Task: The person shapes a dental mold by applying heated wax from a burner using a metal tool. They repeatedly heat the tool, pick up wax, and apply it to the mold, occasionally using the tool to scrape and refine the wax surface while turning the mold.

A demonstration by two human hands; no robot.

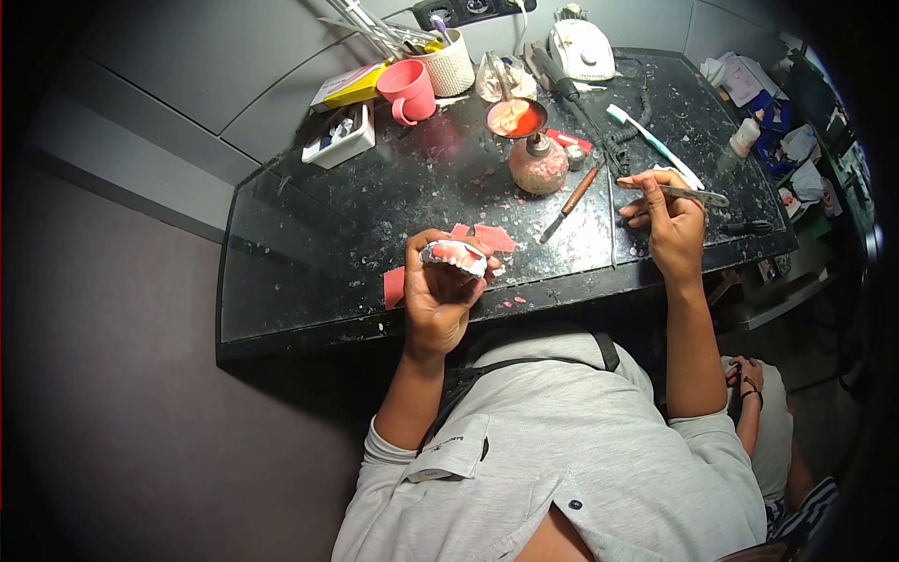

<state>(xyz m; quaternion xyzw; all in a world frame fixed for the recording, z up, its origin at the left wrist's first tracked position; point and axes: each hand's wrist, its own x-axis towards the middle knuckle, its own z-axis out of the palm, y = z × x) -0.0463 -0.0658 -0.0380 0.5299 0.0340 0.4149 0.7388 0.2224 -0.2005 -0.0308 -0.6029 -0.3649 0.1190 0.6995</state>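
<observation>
My left hand is closed around a denture model with pink wax and a row of white teeth, held above the front of the bench. To the right, my right hand grips a slim metal wax carver between thumb and fingers; its handle end sticks out to the right. Pink wax sheets lie behind and beside my left hand. Between the hands rests a wax knife with a brown handle, and a thin metal rod lies close to my right hand.
A round burner stands mid-bench before a pan of melted pink wax. A toothbrush lies behind my right hand. A pink mug, white tray and white machine stand at the back. Another person's hand is lower right.
</observation>
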